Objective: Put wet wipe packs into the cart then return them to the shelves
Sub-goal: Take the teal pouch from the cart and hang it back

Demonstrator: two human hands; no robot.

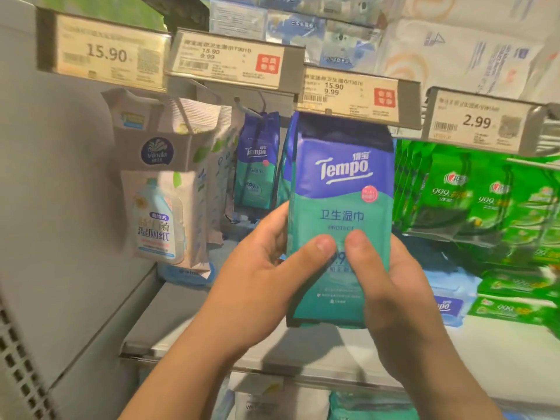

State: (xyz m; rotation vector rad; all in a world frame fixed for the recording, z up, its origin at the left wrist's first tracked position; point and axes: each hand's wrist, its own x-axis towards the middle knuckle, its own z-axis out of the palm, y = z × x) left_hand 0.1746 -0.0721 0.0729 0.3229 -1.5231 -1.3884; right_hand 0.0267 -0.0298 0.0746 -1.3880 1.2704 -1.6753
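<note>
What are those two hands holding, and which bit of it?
Both hands hold one Tempo wet wipe pack by its lower half: left hand on the left edge, right hand on the right, thumbs pressed on the front.

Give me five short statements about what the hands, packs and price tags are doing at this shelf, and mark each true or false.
1. Both hands hold the blue and teal Tempo wet wipe pack, the left hand and right hand each with a thumb on its front. True.
2. The price tag just above the held pack reads 2.99. False: it shows 15.90 and 9.99; the 2.99 tag is further right.
3. Green packs hang to the right of the held pack. True.
4. The Vinda pack hangs to the right of the held pack. False: it hangs to the left.
5. No other Tempo pack is on the hooks. False: another Tempo pack hangs behind, to the left.
</note>
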